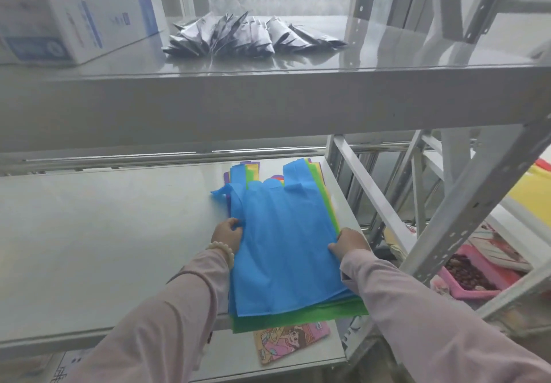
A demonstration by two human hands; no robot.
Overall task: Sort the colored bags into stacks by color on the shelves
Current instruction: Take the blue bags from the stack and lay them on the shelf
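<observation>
A pile of flat coloured bags lies at the right end of the middle shelf (104, 233). A blue bag (286, 248) is on top, with green (298, 317), yellow and purple edges showing beneath it. My left hand (228, 235) pinches the blue bag's left edge, and a bead bracelet sits on that wrist. My right hand (348, 244) grips the right edge of the pile. Both sleeves are pale pink. The pile's near end hangs over the shelf's front edge.
On the upper shelf (268, 90) lie several silver foil pouches (250, 36) and a white and blue box (74, 24). A cartoon-printed bag (290, 341) lies on the shelf below. Slanted metal braces (477, 197) stand at right, with a pink tray (477, 275) behind them.
</observation>
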